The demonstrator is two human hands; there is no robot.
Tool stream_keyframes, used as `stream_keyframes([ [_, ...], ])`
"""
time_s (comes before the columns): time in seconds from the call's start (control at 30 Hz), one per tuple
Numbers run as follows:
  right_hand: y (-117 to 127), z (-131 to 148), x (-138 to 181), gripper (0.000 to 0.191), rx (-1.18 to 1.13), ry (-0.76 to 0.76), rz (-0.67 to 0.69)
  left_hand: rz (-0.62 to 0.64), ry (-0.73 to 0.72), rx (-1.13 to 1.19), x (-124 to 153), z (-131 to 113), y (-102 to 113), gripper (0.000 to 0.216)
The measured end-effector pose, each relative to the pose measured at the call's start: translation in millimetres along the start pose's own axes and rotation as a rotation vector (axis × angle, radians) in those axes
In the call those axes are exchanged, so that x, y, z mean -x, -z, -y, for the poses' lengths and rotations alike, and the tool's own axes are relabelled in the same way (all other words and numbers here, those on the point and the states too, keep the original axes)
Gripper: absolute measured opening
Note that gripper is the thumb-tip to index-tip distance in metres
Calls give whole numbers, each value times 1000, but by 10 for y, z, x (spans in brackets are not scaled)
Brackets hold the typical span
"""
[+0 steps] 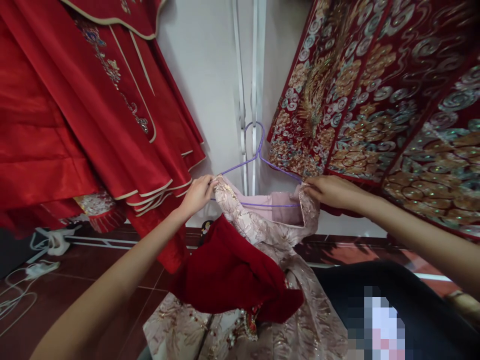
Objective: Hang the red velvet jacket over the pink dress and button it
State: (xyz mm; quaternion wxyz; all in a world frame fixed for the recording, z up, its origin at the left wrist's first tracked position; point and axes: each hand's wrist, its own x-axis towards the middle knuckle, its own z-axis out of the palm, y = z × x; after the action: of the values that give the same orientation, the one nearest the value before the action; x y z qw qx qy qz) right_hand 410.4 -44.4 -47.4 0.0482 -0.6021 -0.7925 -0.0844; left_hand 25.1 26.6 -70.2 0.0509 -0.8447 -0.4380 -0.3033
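Observation:
A pale pink and gold brocade dress (258, 230) hangs on a purple hanger (240, 164) in front of me. My left hand (199, 192) pinches the dress's left shoulder edge near the hanger's arm. On the other side, my right hand (318, 191) grips the right shoulder edge, with the fingertips partly hidden by the cloth. The hanger's lower bar shows through the wide neckline, and its hook stands by a white rail. A dark red cloth (232, 270) lies across the front of the dress, above beaded trim (245, 325).
Red garments (142, 115) hang on the left, and a heavily embroidered dark red garment (360, 100) hangs on the right. White vertical poles (254, 75) stand behind the hanger. A white cable (22, 292) and power strip lie on the tiled floor. A black surface (375, 280) is at lower right.

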Motion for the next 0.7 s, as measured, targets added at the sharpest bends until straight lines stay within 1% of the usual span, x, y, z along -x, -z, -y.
stream_keyframes([
  [0.13,-67,-35,35,36,-134,63,-72,14,-16,-35,123,22,-18,30],
  [0.2,-92,-31,53,37,-192,85,-112,34,-13,-72,131,24,-24,31],
  [0.27,-93,-9,65,36,-225,72,-139,59,2,-111,118,-7,-27,35],
  [0.33,-72,30,64,34,-260,30,-187,104,50,-165,114,-93,-22,43],
  [0.37,-57,53,57,34,-288,10,-215,131,111,-204,125,-158,-17,49],
  [0.43,-36,102,29,36,-353,-25,-252,220,313,-290,179,-325,-5,64],
  [0.5,-37,145,-17,38,-427,-40,-252,370,521,-328,272,-517,-1,81],
  [0.53,-48,162,-45,37,-467,-39,-255,449,575,-317,326,-612,-7,88],
  [0.57,-65,176,-75,36,-508,-39,-270,512,583,-290,381,-701,-20,91],
  [0.6,-85,188,-106,34,-548,-37,-290,553,559,-255,432,-779,-40,93],
  [0.7,-144,210,-196,30,-646,-49,-328,611,469,-158,537,-901,-137,91],
])
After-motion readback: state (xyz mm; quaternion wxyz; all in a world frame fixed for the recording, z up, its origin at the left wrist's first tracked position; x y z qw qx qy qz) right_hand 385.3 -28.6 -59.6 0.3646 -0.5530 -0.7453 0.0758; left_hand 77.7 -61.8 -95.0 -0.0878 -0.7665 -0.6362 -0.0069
